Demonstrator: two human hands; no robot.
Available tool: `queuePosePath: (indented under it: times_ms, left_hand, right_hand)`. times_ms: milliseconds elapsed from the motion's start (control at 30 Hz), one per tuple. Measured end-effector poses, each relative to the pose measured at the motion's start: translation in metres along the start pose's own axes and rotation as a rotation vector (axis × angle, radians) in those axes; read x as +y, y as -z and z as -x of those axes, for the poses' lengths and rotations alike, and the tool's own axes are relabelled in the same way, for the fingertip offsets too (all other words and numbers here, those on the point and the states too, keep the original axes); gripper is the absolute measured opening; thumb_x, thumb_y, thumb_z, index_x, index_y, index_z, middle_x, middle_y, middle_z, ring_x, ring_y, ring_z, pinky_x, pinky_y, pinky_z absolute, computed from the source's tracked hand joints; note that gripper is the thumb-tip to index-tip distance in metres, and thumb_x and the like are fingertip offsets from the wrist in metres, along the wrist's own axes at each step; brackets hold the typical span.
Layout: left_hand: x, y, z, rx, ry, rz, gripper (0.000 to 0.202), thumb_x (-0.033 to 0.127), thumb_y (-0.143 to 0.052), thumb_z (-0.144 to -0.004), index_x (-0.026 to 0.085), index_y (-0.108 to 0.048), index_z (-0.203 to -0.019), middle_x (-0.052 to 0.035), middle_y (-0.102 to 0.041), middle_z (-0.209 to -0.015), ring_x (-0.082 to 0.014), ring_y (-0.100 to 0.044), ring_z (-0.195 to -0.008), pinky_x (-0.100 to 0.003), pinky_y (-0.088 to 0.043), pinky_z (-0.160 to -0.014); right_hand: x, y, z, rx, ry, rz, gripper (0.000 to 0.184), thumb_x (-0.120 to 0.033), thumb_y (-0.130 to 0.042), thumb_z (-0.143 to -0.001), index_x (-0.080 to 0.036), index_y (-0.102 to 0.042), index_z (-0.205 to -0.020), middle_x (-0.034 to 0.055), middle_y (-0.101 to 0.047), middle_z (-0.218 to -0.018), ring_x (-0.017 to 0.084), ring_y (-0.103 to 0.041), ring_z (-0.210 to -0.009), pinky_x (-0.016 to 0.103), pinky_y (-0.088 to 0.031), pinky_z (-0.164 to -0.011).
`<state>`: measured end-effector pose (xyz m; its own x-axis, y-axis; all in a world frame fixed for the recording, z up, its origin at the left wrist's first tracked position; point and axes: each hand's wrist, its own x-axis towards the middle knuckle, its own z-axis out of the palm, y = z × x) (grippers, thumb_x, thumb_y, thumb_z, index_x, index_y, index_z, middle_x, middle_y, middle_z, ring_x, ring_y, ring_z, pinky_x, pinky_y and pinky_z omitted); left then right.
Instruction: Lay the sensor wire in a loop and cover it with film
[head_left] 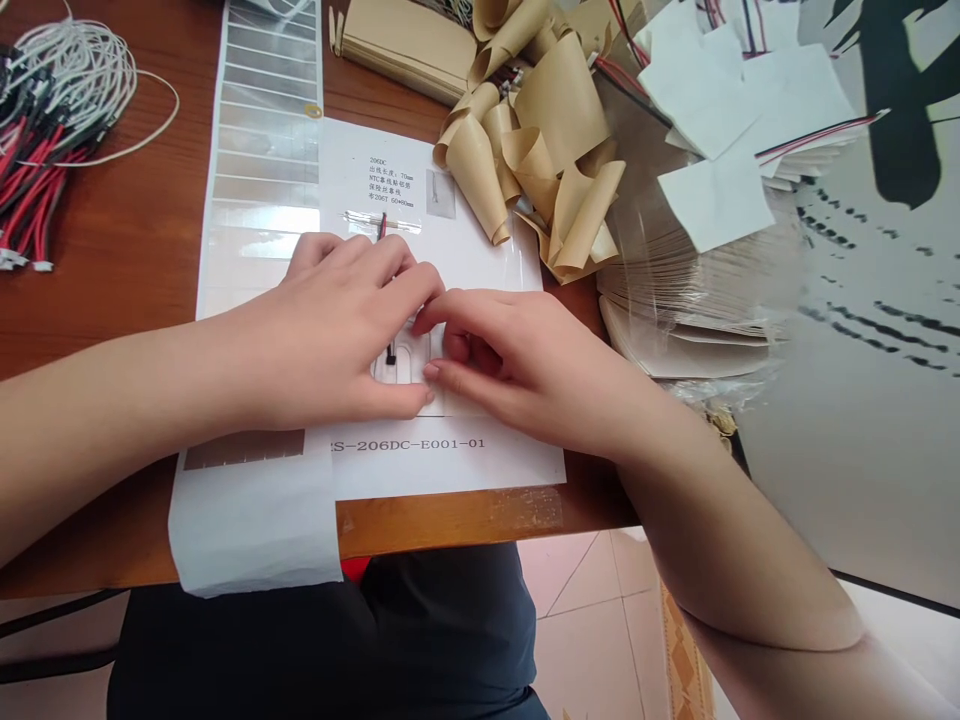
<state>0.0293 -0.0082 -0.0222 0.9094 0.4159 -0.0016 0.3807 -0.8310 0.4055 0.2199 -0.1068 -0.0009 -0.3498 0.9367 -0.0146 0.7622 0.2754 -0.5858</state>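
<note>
My left hand (pixel 337 320) and my right hand (pixel 502 360) meet on a white flat label (pixel 397 365) with a short black wire piece (pixel 391 353) on it. Fingers of both hands close around the label and hide most of it. The label lies on a printed white instruction sheet (pixel 450 210). Higher on that sheet, a sample with a red-and-black wire (pixel 382 226) sits under clear tape.
Curled tan backing papers (pixel 544 150) lie beyond the sheet, beside a bagged stack of tan sheets (pixel 682 290). White paper squares (pixel 712 200) lie at the back right. A bundle of white and red wires (pixel 52 130) sits on the wooden table (pixel 127 220).
</note>
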Motion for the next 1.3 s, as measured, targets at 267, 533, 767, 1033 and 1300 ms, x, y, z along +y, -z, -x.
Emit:
queuePosePath:
  times_ms: [267,533,767,1033,1300]
  left_hand:
    - [0.0,0.0005,0.0003,0.018,0.019,0.084,0.037,0.053,-0.061,-0.076,0.023,-0.054,-0.096,-0.0068,-0.05,-0.101,-0.033,-0.053,-0.105,-0.062,-0.032,-0.108]
    - [0.001,0.001,-0.0007,-0.01,0.027,-0.002,0.039,0.055,-0.06,-0.078,0.023,-0.054,-0.099,-0.0069,-0.051,-0.105,-0.033,-0.054,-0.107,-0.061,-0.035,-0.108]
    - [0.0036,0.0031,-0.0002,-0.021,0.054,0.014,0.035,0.052,-0.061,-0.079,0.023,-0.054,-0.098,-0.0053,-0.05,-0.104,-0.0319,-0.055,-0.108,-0.059,-0.033,-0.11]
    - [0.0021,0.0006,-0.0009,-0.02,0.063,0.051,0.04,0.057,-0.059,-0.076,0.024,-0.052,-0.096,-0.003,-0.044,-0.102,-0.0316,-0.052,-0.116,-0.059,-0.025,-0.116]
    - [-0.0015,-0.0025,-0.0001,-0.012,0.001,-0.07,0.043,0.059,-0.055,-0.081,0.022,-0.052,-0.104,-0.0032,-0.041,-0.1,-0.0277,-0.05,-0.102,-0.058,-0.033,-0.107]
  right_hand:
    - [0.0003,0.0001,-0.0006,-0.001,0.012,-0.004,0.01,-0.019,-0.059,-0.094,-0.016,-0.062,-0.103,-0.0006,-0.063,-0.076,0.015,-0.054,-0.068,0.027,-0.037,-0.068]
    - [-0.0003,-0.0001,-0.0001,-0.005,0.006,0.006,0.011,-0.019,-0.058,-0.094,-0.017,-0.062,-0.104,0.0,-0.063,-0.078,0.016,-0.053,-0.07,0.027,-0.036,-0.068]
    - [-0.0003,-0.0003,0.0008,-0.005,0.002,0.012,0.013,-0.019,-0.059,-0.094,-0.017,-0.062,-0.106,0.001,-0.064,-0.082,0.016,-0.055,-0.071,0.027,-0.038,-0.068]
    - [-0.0008,0.0001,0.0019,0.008,0.003,0.026,0.011,-0.019,-0.057,-0.093,-0.019,-0.062,-0.103,0.001,-0.065,-0.081,0.017,-0.058,-0.073,0.029,-0.039,-0.07]
    - [0.0031,-0.0003,0.0003,0.009,0.015,-0.006,0.014,-0.02,-0.057,-0.093,-0.018,-0.063,-0.106,0.0002,-0.064,-0.078,0.017,-0.057,-0.074,0.03,-0.039,-0.071]
